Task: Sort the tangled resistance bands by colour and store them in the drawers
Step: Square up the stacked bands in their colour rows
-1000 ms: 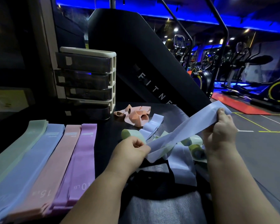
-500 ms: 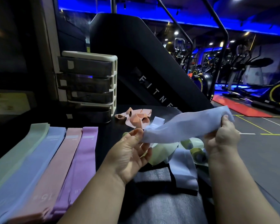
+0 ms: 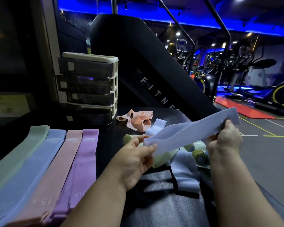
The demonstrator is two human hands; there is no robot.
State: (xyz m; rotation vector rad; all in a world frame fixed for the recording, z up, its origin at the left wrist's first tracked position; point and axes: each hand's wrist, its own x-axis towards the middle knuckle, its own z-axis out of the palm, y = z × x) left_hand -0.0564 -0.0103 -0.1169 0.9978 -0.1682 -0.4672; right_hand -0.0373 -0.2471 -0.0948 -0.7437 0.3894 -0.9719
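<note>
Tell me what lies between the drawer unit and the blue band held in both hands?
In the head view, a tangle of peach bands and a loose pale blue band lie on the black tabletop, beyond the held blue band.

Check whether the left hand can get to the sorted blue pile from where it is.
Probably yes. The left hand pinches one end of the blue band, the right hand the other; between it and the sorted blue pile lie only the flat pink pile and purple pile, nothing tall.
</note>
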